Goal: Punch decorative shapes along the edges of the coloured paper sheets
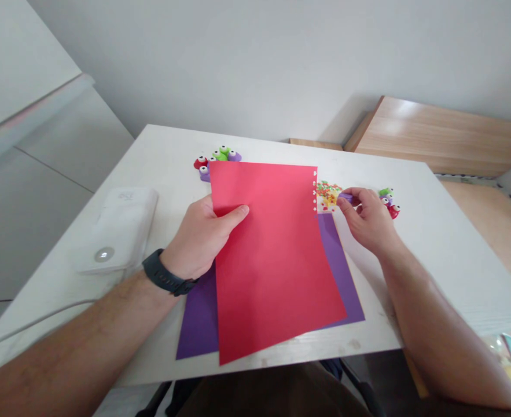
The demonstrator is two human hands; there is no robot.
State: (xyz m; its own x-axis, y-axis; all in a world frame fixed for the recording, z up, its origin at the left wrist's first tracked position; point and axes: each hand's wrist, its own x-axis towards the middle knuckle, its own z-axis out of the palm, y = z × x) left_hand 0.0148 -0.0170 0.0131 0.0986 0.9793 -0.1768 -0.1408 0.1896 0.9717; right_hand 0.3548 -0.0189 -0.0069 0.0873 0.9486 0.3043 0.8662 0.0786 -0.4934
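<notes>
My left hand (pixel 203 234) grips a red sheet of paper (pixel 276 249) by its left edge, thumb on top and the other fingers hidden behind. The sheet is raised at a tilt over a purple sheet (pixel 344 278) on the table. Small heart and star shaped holes run down the upper right edge of the red sheet. Between the thumb and fingers of my right hand (pixel 370 220) is a small purple paper punch (pixel 346 197), just right of that edge and apart from it. Small punched paper pieces (pixel 328 191) in several colours lie beside it.
Several eyed punches (pixel 223 152) in red, green and purple stand behind the red sheet, and more eyed punches (pixel 389 202) sit beyond my right hand. A white device (pixel 122 229) with a cable lies left on the white table (pixel 415 255). A wooden board (pixel 446 130) stands behind right.
</notes>
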